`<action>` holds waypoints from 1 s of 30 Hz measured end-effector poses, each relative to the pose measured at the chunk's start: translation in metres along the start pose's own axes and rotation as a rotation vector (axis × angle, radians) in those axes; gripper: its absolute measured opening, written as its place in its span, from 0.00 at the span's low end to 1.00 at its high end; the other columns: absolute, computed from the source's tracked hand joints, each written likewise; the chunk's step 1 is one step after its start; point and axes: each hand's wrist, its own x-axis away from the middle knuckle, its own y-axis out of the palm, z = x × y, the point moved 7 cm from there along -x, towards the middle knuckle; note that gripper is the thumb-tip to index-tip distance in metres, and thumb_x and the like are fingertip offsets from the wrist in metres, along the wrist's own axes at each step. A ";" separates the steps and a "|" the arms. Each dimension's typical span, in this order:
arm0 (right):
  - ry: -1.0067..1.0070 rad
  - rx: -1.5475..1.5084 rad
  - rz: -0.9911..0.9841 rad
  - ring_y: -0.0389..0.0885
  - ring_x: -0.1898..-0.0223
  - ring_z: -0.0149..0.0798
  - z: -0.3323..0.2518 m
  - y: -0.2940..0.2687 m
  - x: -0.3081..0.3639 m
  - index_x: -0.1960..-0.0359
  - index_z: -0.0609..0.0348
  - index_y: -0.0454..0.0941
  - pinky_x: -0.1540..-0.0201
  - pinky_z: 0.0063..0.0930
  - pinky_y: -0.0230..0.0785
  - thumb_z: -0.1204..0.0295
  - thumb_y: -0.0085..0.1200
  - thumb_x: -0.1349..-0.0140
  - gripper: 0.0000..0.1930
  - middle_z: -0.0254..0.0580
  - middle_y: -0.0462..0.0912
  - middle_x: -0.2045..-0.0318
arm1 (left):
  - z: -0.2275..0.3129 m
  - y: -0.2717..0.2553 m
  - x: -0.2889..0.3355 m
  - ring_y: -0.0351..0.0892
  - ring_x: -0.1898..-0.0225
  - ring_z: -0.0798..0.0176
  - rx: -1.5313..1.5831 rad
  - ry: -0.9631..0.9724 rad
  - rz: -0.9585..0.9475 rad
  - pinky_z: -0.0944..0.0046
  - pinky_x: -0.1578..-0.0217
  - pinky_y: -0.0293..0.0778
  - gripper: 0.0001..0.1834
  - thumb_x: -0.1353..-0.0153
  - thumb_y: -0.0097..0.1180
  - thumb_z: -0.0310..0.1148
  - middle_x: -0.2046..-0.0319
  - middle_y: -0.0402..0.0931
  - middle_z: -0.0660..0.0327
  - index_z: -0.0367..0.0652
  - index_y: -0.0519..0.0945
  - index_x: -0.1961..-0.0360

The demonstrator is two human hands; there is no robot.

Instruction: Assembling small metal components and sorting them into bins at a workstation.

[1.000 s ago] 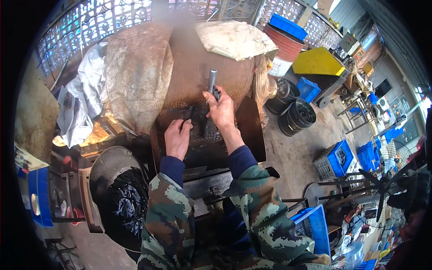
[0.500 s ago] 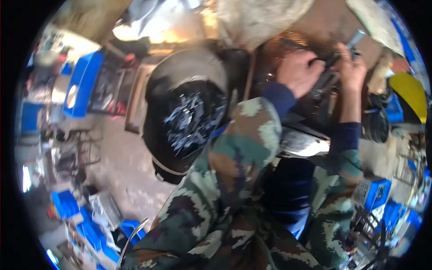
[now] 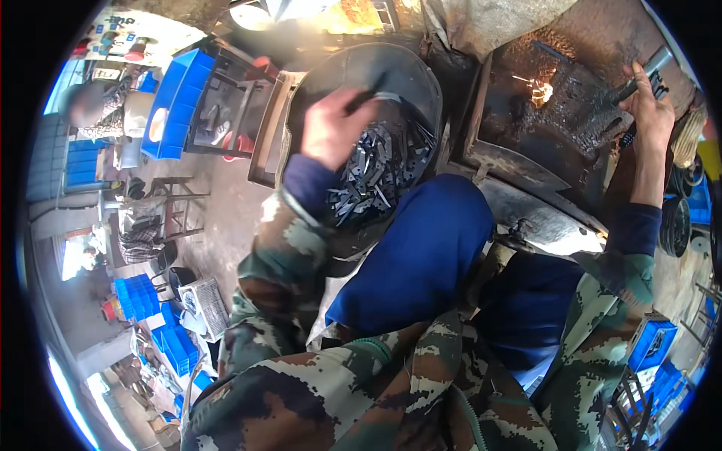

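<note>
My left hand (image 3: 331, 129), smeared by motion, hangs over a large dark tub (image 3: 320, 71). A blurred dark strip (image 3: 368, 96) juts from its closed fingers. Many small flat metal pieces (image 3: 380, 161), grey and black, lie heaped in the tub beneath it. On the far right, my right hand (image 3: 651, 113) is closed around a metal bar (image 3: 656, 63) with a grey, tube-like end. Left of that hand is a dark, oily, wet-looking work surface (image 3: 508, 113), with a bright glint on it. What the bar joins to is hard to make out.
A pale cloth sheet (image 3: 500, 26) hangs at the far side. Blue crates (image 3: 177, 105) stand at the left, near a person (image 3: 105, 105). Dark round coils (image 3: 674, 225) sit beyond my right forearm. My blue-clad knee (image 3: 421, 240) is close to the tub.
My left hand has swung left from the oily work surface to above the tub. My right hand has stayed on the bar, and the view has shifted.
</note>
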 end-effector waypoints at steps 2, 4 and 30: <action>0.067 0.024 -0.025 0.68 0.81 0.24 0.022 0.013 -0.002 0.44 0.65 0.78 0.69 0.20 0.73 0.63 0.53 0.31 0.20 0.32 0.86 0.63 | -0.080 -0.013 0.012 0.83 0.68 0.52 -0.233 -0.031 0.003 0.59 0.63 0.76 0.14 0.45 0.65 0.36 0.70 0.81 0.50 0.39 0.84 0.61; 0.069 -0.006 -0.039 0.68 0.81 0.23 0.013 0.017 0.005 0.45 0.65 0.78 0.69 0.20 0.73 0.63 0.53 0.31 0.20 0.32 0.86 0.64 | -0.171 -0.023 0.039 0.82 0.59 0.47 -0.243 -0.148 -0.034 0.57 0.56 0.76 0.18 0.50 0.67 0.36 0.63 0.82 0.49 0.41 0.84 0.57; 0.042 -0.029 -0.032 0.70 0.82 0.24 0.010 0.012 0.001 0.50 0.58 0.80 0.71 0.18 0.68 0.58 0.59 0.36 0.19 0.28 0.88 0.62 | -0.205 0.006 0.082 0.78 0.50 0.44 -0.688 -0.315 -0.401 0.48 0.52 0.76 0.19 0.46 0.63 0.37 0.52 0.77 0.53 0.48 0.80 0.52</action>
